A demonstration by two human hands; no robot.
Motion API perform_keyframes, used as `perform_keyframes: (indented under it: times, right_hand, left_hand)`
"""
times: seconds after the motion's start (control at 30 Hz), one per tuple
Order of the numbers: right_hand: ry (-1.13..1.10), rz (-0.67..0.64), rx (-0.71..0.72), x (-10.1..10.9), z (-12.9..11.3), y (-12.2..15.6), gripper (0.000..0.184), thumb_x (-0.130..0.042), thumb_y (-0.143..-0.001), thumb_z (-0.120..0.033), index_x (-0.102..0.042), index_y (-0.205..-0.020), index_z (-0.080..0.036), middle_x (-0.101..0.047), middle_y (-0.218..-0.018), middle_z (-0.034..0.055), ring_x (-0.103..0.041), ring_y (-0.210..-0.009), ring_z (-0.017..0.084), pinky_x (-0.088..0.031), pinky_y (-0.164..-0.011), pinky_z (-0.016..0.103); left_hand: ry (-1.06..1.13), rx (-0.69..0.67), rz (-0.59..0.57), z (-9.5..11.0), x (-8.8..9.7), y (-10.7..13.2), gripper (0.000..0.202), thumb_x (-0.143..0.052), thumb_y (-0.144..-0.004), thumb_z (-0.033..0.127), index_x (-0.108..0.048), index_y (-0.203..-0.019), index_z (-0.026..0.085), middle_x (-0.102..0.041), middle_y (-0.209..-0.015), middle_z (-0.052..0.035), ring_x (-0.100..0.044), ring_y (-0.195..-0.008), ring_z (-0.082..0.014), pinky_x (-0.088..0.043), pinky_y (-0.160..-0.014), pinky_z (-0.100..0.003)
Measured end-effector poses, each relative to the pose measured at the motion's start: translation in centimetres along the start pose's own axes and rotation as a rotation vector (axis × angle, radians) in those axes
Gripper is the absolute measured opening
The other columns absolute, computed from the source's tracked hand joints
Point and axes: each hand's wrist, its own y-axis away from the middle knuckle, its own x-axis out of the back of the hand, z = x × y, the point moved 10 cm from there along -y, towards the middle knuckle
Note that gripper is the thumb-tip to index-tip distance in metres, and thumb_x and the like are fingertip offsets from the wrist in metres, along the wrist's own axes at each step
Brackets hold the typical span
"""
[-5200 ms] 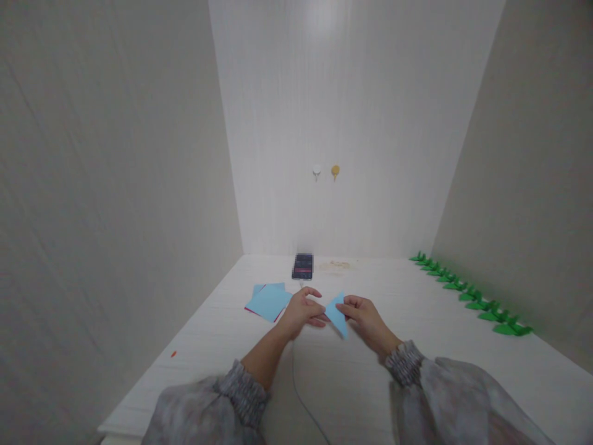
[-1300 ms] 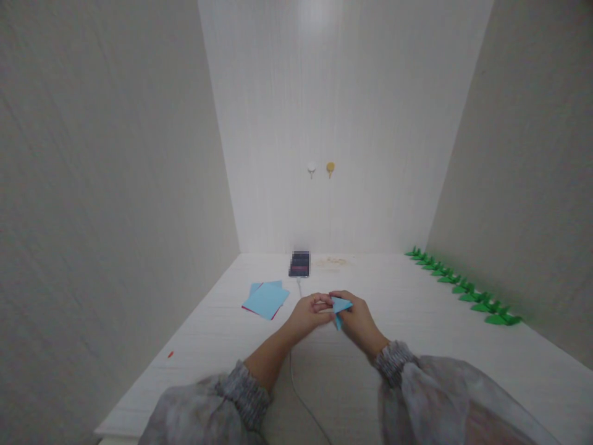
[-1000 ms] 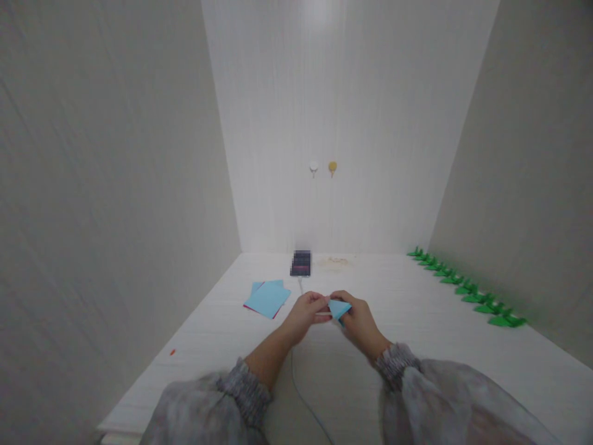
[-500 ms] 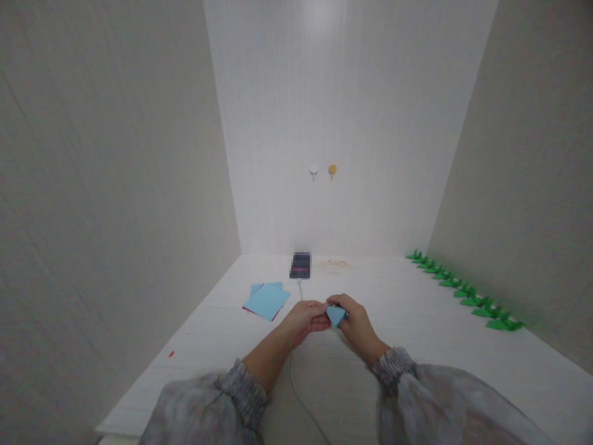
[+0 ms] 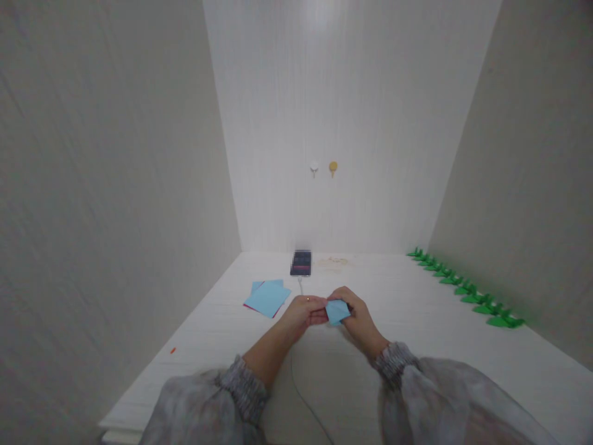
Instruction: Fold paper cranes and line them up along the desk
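Note:
Between my two hands, above the table, is a small folded piece of light-blue paper (image 5: 337,311). My left hand (image 5: 306,314) pinches its left corner, fingers curled behind with a ring showing. My right hand (image 5: 356,315) grips the paper's right side, thumb and fingers closed on it. Part of the paper's right edge is hidden by the right fingers. Left of my hands lie flat light-blue paper sheets (image 5: 267,299), stacked at angles, with red edges peeking out underneath.
A phone with a blurred screen (image 5: 301,263) lies near the back wall, its white cable (image 5: 306,402) running toward me under my hands. Several green folded-paper figures (image 5: 467,290) line the right side. A small orange-red scrap (image 5: 173,350) lies at left. Two hooks (image 5: 333,167) are on the wall.
The folded blue paper shows a wider, squarer face now instead of a narrow triangle. Both hands keep their hold, and the view has shifted slightly.

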Motion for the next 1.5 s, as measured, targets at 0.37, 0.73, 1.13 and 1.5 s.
perform_keyframes:
  times: [0.37, 0.73, 1.13, 1.5]
  right_hand:
    - [-0.278, 0.114, -0.492, -0.7, 5.8, 1.2, 0.032, -0.063, -0.061, -0.034, -0.056, -0.088, -0.019, -0.059, -0.081, 0.0034, -0.055, -0.066, 0.015, -0.044, -0.058, 0.027]
    - [-0.371, 0.135, -0.385, -0.9, 4.9, 0.5, 0.033, -0.063, -0.062, -0.036, -0.038, -0.078, -0.022, -0.051, -0.069, -0.0027, -0.054, -0.058, 0.012, -0.046, -0.055, 0.027]
    - [-0.245, 0.148, -0.397, 0.0, 4.6, 0.7, 0.024, -0.061, -0.063, -0.038, -0.050, -0.069, -0.017, -0.053, -0.057, -0.0028, -0.049, -0.052, 0.011, -0.040, -0.051, 0.024]
    - [-0.310, 0.213, -0.371, 0.7, 4.3, 0.4, 0.031, -0.066, -0.059, -0.037, -0.050, -0.078, -0.018, -0.054, -0.065, -0.0006, -0.052, -0.057, 0.012, -0.043, -0.054, 0.025]
  left_hand:
    - [-0.295, -0.267, 0.161, 2.6, 2.1, -0.2, 0.025, -0.067, -0.056, 0.030, -0.065, -0.068, 0.009, -0.064, -0.061, -0.0055, -0.055, -0.055, -0.0118, -0.043, -0.059, -0.024]
    - [-0.011, -0.256, 0.241, 2.8, 3.5, -0.5, 0.033, -0.073, -0.048, 0.030, -0.060, -0.070, 0.010, -0.064, -0.066, -0.0048, -0.059, -0.061, -0.0133, -0.047, -0.068, -0.028]
    - [-0.142, -0.176, 0.100, 1.7, 1.1, 0.0, 0.037, -0.072, -0.051, 0.031, -0.058, -0.078, 0.010, -0.064, -0.070, -0.0054, -0.058, -0.061, -0.0126, -0.044, -0.063, -0.025]
    - [-0.163, -0.238, 0.146, 2.4, 1.9, -0.2, 0.034, -0.073, -0.048, 0.031, -0.060, -0.072, 0.010, -0.064, -0.067, -0.0049, -0.058, -0.059, -0.0132, -0.044, -0.062, -0.025]
